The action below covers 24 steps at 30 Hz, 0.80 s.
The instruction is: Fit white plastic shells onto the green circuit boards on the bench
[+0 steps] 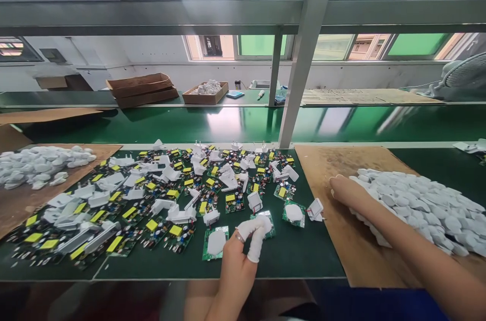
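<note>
Pressing down on a green circuit board (262,223) near the front edge of the green table (296,255), the left hand (243,250) has white cots on its fingertips (256,247); fingers curled onto a white pad on that board, not closed around anything. Right hand (347,190) lies flat and open, palm down, at the left edge of a heap of white plastic covers (421,204) on a brown board (341,240), fingertips touching the nearest covers. Two more boards with white pads sit just beside the left hand: one to its left (215,242), one to its right (293,213). A small white plug part (316,209) lies between the two hands. Further left, a wide spread of boards with yellow components mixed with white plug housings (152,199). Another white heap (41,164) at far left on a second brown board. Behind it all, a cardboard box of white parts (205,92) on the rear shelf.
</note>
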Each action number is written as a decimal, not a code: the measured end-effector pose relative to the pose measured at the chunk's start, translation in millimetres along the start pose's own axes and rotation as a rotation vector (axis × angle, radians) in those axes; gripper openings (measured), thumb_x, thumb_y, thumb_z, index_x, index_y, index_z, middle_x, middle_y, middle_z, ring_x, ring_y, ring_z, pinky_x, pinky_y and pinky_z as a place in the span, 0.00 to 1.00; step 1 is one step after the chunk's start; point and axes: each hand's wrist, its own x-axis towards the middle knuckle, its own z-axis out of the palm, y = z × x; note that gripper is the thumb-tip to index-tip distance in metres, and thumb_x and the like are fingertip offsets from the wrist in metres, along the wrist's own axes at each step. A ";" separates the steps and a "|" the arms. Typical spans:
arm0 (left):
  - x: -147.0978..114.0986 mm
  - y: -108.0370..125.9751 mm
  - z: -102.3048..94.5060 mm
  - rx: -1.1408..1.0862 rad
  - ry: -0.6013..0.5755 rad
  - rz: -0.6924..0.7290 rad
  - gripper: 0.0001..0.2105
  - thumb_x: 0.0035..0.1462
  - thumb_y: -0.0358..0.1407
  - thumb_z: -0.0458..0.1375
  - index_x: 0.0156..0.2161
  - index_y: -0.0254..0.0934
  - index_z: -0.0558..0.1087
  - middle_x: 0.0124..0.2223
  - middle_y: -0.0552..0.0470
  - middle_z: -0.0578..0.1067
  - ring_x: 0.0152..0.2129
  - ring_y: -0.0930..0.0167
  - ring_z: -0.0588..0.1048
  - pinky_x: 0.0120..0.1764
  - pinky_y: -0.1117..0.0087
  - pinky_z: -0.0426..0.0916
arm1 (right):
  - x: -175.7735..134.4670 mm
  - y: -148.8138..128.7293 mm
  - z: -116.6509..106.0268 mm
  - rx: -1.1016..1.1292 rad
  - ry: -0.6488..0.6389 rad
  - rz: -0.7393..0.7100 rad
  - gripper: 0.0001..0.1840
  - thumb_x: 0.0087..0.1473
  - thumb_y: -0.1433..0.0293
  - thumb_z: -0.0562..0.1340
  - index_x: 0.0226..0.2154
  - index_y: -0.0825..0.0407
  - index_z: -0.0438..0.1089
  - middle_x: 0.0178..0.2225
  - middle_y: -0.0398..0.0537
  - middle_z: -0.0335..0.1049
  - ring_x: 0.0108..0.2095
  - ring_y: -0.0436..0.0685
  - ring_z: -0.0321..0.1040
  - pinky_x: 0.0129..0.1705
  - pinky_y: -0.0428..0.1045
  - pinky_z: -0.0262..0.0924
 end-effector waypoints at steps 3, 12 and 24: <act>1.0 -0.8 1.6 -0.054 -0.084 -0.029 0.09 0.46 0.38 0.54 0.32 0.37 0.73 0.35 0.49 0.73 0.33 0.67 0.69 0.39 0.69 0.63 | -3.3 -4.0 -16.0 0.037 -0.026 -0.040 0.13 0.42 0.84 0.50 0.28 0.60 0.66 0.27 0.58 0.65 0.29 0.60 0.64 0.24 0.46 0.49; 2.2 0.2 0.2 -0.135 -0.163 -0.118 0.13 0.45 0.42 0.54 0.31 0.35 0.72 0.34 0.48 0.73 0.33 0.66 0.69 0.40 0.68 0.62 | 31.0 -64.9 -26.0 0.293 -0.095 -0.252 0.08 0.48 0.69 0.55 0.25 0.56 0.65 0.27 0.48 0.67 0.26 0.52 0.63 0.20 0.41 0.48; 10.8 15.4 24.5 -0.855 -0.199 -0.548 0.21 0.36 0.44 0.60 0.39 0.39 0.68 0.50 0.46 0.62 0.45 0.64 0.62 0.39 0.70 0.62 | -46.4 -102.7 -45.6 0.175 0.252 -0.173 0.07 0.50 0.72 0.51 0.28 0.53 0.64 0.27 0.51 0.64 0.30 0.58 0.63 0.24 0.46 0.48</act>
